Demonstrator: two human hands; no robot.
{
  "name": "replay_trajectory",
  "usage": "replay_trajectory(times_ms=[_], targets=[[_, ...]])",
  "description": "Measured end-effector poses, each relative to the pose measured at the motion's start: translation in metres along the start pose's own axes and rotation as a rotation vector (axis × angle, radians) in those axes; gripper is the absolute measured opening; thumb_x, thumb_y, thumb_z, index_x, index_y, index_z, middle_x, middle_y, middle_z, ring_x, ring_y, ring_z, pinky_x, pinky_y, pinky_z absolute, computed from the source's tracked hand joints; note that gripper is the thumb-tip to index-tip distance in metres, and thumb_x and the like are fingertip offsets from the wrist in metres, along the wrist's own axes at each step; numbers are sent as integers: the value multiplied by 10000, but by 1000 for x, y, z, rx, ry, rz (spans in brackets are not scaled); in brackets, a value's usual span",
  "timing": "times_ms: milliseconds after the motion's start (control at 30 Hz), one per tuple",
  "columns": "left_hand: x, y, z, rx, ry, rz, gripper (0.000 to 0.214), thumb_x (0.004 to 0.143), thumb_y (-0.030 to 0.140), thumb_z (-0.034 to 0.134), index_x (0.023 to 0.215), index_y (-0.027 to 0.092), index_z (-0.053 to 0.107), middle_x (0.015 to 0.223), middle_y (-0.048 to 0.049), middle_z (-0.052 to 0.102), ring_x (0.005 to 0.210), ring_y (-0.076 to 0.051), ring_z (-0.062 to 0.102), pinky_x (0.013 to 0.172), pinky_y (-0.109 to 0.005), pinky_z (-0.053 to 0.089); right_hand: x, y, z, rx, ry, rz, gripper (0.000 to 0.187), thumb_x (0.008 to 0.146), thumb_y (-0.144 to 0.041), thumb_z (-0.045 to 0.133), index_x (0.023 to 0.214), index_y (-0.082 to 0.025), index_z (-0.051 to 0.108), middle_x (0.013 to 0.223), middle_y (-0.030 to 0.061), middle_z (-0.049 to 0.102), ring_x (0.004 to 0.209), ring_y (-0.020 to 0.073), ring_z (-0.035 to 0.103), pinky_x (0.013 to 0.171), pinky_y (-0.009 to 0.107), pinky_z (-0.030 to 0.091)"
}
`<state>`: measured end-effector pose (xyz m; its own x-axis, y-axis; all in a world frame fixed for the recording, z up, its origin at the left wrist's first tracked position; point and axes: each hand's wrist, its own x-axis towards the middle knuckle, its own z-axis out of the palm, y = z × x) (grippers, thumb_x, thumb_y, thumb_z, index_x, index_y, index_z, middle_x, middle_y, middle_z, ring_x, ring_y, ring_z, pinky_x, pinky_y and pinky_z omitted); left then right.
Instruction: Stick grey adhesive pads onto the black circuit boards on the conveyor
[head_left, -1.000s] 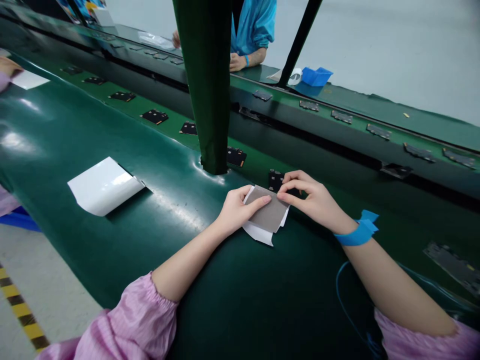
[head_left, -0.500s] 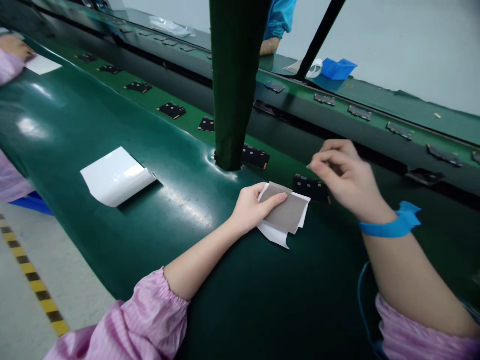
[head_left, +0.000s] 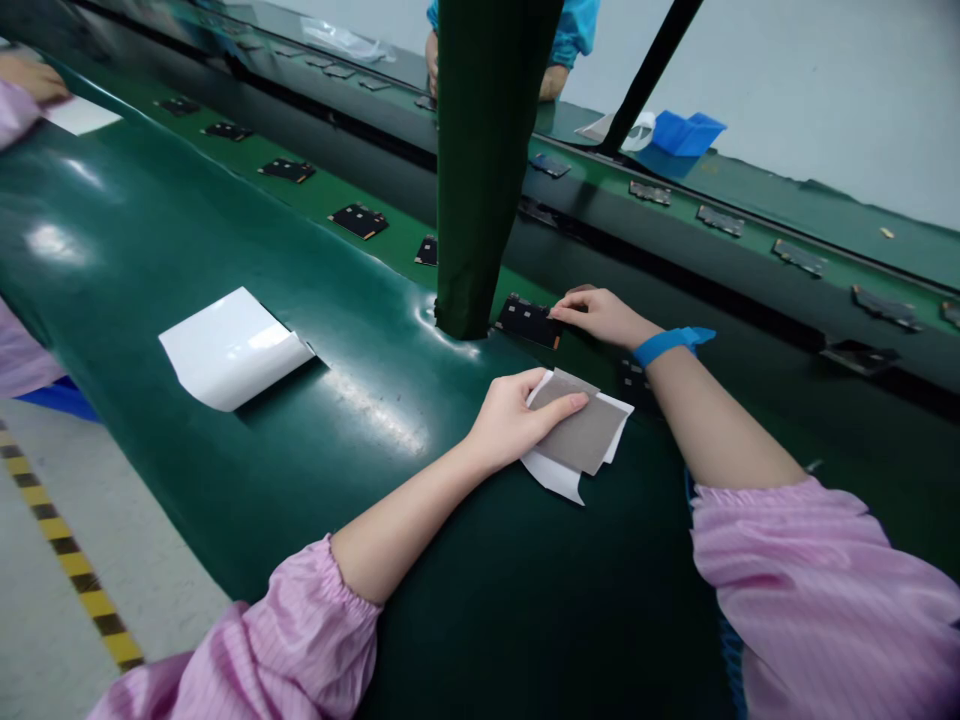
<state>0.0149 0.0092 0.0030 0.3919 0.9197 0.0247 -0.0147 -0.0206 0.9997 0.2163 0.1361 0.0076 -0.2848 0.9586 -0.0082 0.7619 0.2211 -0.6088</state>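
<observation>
My left hand (head_left: 517, 415) grips a stack of grey and white sheets (head_left: 581, 440), with the thumb pressed flat on the grey top. White backing paper sticks out beneath it. My right hand (head_left: 596, 315), a blue strap around its wrist, has its fingers pinched together at the right edge of a black circuit board (head_left: 527, 320) on the green belt. Whatever lies in the pinch is too small to make out. Another black board (head_left: 634, 376) sits below my right wrist, partly hidden by the arm.
A curled white sheet (head_left: 232, 350) lies on the green mat to the left. The green post (head_left: 484, 180) rises behind my hands. Several boards line the belt and the far rail. A co-worker's hand (head_left: 34, 80) rests by a white sheet; a blue bin (head_left: 686, 133) stands at the back.
My right hand has moved left and away from me, from above the nearer board to the edge of the board by the post. Boards on the belt have shifted slightly right. My left hand keeps its grip.
</observation>
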Motion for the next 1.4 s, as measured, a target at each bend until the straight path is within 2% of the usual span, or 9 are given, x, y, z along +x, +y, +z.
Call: replay_trajectory(times_ms=[200,333,467,533,633,733,833,1167,1400], targets=[[0,-3,0,13,-1,17,235,793,397,673,817,163,688,814,-33,710,774,-169,651,620,-230,446,-15,6,2,-66,34,29,260,776,-427,593,697,-195,679,783,61,674,803,215,590,746,339,468],[0,-4,0,16,4,32,228,791,388,678,823,163,694,816,-32,712,775,-167,649,618,-227,442,-21,11,9,-115,146,30,185,749,-376,627,727,-194,649,859,83,646,879,238,592,813,376,476],[0,-4,0,13,8,41,238,790,393,676,839,160,694,823,-39,715,773,-169,650,613,-229,446,-30,10,7,61,323,186,430,659,-368,722,1015,-168,585,1050,113,595,795,209,619,752,380,506],[0,-4,0,5,15,34,237,789,389,674,834,157,691,819,-42,714,772,-170,650,611,-229,445,-43,1,2,130,373,196,389,722,-425,669,1010,-179,582,992,93,611,765,201,620,719,372,506],[0,-4,0,2,13,25,231,787,383,673,818,154,687,815,-43,713,768,-168,648,607,-230,439,-77,-23,-6,89,360,62,327,828,-523,539,854,-212,636,872,68,635,783,209,606,689,359,489],[0,-3,1,3,7,28,232,784,385,673,828,158,689,809,-41,709,761,-166,643,606,-233,435,-114,-50,-8,66,271,-13,360,833,-555,543,757,-224,662,911,74,639,785,208,601,646,349,478],[0,-2,1,3,20,29,218,780,373,676,798,156,680,772,-34,696,738,-160,632,599,-233,427,-135,-67,-5,61,233,-39,323,815,-538,590,743,-235,676,929,72,625,818,218,601,667,365,488],[0,-3,1,0,24,44,235,781,387,683,767,153,665,747,-25,684,708,-149,620,581,-227,423,-137,-68,7,-49,296,-118,199,842,-426,599,779,-247,661,1003,70,573,980,256,579,827,438,501],[0,-1,1,9,11,43,230,786,384,673,798,155,680,777,-36,696,732,-161,631,597,-234,431,-143,-76,5,-158,389,-81,208,837,-446,599,729,-276,654,1014,79,562,993,287,578,817,459,504]])
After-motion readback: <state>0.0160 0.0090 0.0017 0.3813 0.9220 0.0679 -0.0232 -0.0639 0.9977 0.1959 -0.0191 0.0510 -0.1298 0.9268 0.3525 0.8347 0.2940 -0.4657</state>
